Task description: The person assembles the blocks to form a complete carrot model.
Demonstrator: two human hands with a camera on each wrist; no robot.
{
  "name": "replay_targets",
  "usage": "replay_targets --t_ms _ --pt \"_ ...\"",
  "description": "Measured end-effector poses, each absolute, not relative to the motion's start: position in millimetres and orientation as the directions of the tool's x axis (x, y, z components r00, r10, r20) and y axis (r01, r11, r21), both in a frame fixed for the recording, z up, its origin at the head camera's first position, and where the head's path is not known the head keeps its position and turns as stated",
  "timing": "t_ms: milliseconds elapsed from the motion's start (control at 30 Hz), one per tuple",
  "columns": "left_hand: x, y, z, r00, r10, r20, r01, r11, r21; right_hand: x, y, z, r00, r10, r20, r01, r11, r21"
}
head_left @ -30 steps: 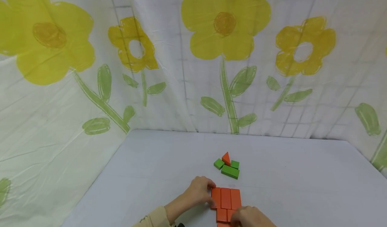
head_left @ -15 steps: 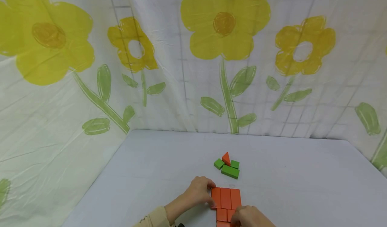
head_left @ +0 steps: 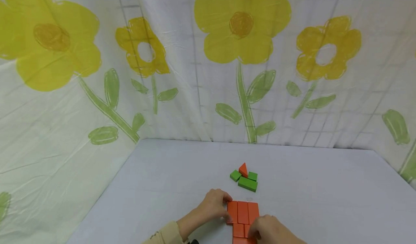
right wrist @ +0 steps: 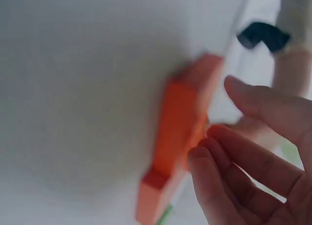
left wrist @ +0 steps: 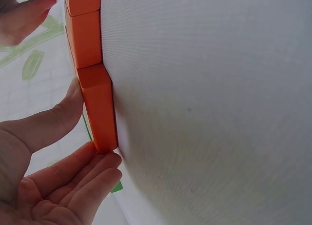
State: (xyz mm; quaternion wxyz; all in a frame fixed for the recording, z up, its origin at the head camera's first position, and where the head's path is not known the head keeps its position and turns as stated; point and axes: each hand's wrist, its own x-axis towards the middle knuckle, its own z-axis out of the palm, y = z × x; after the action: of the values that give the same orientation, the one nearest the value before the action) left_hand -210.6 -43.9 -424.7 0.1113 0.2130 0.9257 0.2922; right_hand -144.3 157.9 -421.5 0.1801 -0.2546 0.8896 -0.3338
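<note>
Orange-red wooden blocks lie flat on the table, fitted edge to edge. Three long ones form the far row, with the middle block between two others. Smaller blocks sit nearer, and another block shows at the bottom edge. My left hand pinches the left long block by its ends, thumb at the near end and fingers at the far end. My right hand hovers over the right side of the nearer blocks, partly hiding them. In the right wrist view its thumb and fingers are spread, gripping nothing.
Beyond the orange-red blocks lies a small group: an orange-red triangular block, two small green blocks and a longer green block. A white cloth with yellow flowers hangs behind the pale table.
The nearest orange-red block has shifted slightly away from me against the row above. My right hand has since lifted a little off the blocks. My left hand stays in place.
</note>
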Motion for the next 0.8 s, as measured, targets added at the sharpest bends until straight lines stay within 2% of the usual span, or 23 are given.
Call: replay_targets --t_ms 167,233,333,567,800 --pt "-210.3 -44.5 -423.3 -0.884 0.461 -0.082 0.330 0.736 0.591 -163.3 162.3 -407.3 -0.846 -0.532 0.005 -0.390 0.613 -0.687" --pt "-210.1 -44.8 -422.3 -0.884 0.461 -0.083 0.326 0.734 0.596 -177.3 163.5 -403.4 -0.864 -0.497 0.083 -0.426 0.632 -0.647" --pt "-210.0 -45.0 -421.0 -0.885 0.459 -0.080 0.325 0.731 0.600 -201.0 163.3 -399.5 -0.905 -0.405 0.127 -0.395 0.693 -0.603" --pt "-209.7 -44.9 -422.0 -0.887 0.454 -0.090 0.311 0.729 0.610 -249.4 156.2 -411.4 -0.973 -0.182 0.144 -0.232 0.761 -0.606" --pt "-209.0 -44.1 -422.2 -0.885 0.454 -0.098 0.307 0.729 0.612 -273.0 146.5 -424.2 -0.986 -0.102 0.135 -0.164 0.784 -0.599"
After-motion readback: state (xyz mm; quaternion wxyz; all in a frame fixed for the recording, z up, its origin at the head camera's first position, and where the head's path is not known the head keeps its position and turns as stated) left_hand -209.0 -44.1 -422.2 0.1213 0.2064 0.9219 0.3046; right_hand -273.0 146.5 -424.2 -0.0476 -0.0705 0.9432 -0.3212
